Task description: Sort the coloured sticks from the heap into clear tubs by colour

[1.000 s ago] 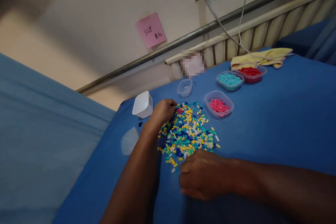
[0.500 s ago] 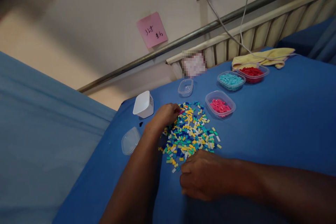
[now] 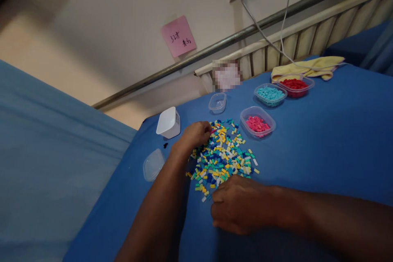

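First, lower centre of frame: right hand (image 3: 235, 204) lies on blue cloth (image 3: 322, 139) at the near edge of the small coloured pieces (image 3: 225, 155), fingers curled under; hidden from view, so any grip is undetermined. Pieces lie loose at frame centre, apparently spread thin so that individual colours show. Left hand (image 3: 196, 134), centre, reaches over their upper-left edge, fingers bent close to some pink pieces (image 3: 213, 131); I cannot make out whether one is pinched. Beyond, right of centre: clear tub (image 3: 254, 111) containing pink ones, probably set beside the spread for easy reach. Farther, upper right: turquoise-filled tub (image 3: 272, 103) and red-filled tub (image 3: 310, 83), one colour each, presumably for separation.
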`<control>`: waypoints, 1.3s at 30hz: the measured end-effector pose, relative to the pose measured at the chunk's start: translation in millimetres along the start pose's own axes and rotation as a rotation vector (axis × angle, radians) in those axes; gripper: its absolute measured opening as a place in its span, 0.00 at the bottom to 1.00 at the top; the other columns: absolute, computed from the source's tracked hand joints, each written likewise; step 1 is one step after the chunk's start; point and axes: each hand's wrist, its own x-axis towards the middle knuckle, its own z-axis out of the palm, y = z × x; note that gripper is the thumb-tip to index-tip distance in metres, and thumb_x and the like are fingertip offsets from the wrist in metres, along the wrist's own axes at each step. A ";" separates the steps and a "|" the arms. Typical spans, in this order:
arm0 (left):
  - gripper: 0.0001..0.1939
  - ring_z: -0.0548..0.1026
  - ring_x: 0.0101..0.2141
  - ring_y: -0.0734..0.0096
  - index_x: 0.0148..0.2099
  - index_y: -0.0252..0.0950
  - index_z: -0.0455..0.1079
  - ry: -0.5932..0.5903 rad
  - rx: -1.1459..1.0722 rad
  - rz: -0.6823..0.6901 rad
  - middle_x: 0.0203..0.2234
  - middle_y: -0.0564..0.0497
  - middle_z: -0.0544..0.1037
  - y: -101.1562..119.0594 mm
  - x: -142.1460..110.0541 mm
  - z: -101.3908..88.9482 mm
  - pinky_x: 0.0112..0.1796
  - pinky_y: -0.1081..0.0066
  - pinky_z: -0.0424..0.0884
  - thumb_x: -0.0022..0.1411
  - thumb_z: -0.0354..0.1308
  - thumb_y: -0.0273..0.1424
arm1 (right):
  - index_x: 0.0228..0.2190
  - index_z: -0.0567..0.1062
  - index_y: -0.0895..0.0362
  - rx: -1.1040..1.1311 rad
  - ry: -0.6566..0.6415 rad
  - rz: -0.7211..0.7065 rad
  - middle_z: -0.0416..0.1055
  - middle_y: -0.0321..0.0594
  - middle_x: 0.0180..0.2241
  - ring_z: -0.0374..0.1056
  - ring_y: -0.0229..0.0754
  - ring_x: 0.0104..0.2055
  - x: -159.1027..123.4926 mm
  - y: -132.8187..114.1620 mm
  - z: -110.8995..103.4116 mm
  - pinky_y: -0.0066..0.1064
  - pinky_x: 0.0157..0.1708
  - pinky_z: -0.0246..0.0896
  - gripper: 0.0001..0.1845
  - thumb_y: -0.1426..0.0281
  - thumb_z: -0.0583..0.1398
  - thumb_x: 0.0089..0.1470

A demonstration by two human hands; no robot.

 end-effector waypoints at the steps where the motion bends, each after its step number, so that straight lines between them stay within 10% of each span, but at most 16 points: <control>1: 0.17 0.79 0.37 0.60 0.52 0.39 0.82 0.004 -0.013 0.009 0.43 0.47 0.85 -1.0 -0.1 0.4 0.35 0.69 0.67 0.63 0.59 0.26 | 0.32 0.80 0.55 0.003 0.003 -0.001 0.78 0.36 0.30 0.68 0.40 0.29 0.2 -0.1 -0.7 0.34 0.28 0.57 0.15 0.61 0.60 0.69; 8: 0.13 0.76 0.32 0.62 0.44 0.37 0.82 0.020 -0.149 0.024 0.34 0.48 0.83 -11.0 3.1 5.1 0.32 0.68 0.64 0.60 0.59 0.26 | 0.32 0.80 0.55 0.021 0.029 -0.004 0.77 0.36 0.29 0.69 0.40 0.29 0.2 1.1 4.0 0.32 0.29 0.59 0.14 0.61 0.62 0.68; 16: 0.14 0.71 0.26 0.74 0.40 0.33 0.77 0.103 -1.249 -0.081 0.26 0.53 0.77 -11.8 -2.0 10.8 0.31 0.73 0.67 0.53 0.72 0.35 | 0.32 0.80 0.55 0.007 0.014 -0.016 0.76 0.35 0.29 0.66 0.40 0.29 1.8 0.6 -1.2 0.33 0.28 0.57 0.15 0.61 0.60 0.69; 21: 0.20 0.77 0.29 0.74 0.41 0.33 0.77 0.032 -1.573 -0.037 0.30 0.51 0.79 14.8 0.8 1.1 0.32 0.75 0.72 0.50 0.79 0.34 | 0.33 0.80 0.54 -0.022 -0.009 0.000 0.76 0.35 0.30 0.66 0.40 0.29 2.3 1.1 0.7 0.33 0.27 0.55 0.15 0.59 0.61 0.69; 39: 0.10 0.79 0.33 0.75 0.47 0.30 0.79 -0.127 -1.325 0.258 0.35 0.47 0.82 91.4 37.1 -18.4 0.39 0.71 0.76 0.62 0.69 0.21 | 0.34 0.83 0.52 -0.019 -0.029 0.032 0.80 0.34 0.32 0.73 0.42 0.32 5.7 3.8 1.2 0.34 0.28 0.63 0.16 0.59 0.59 0.70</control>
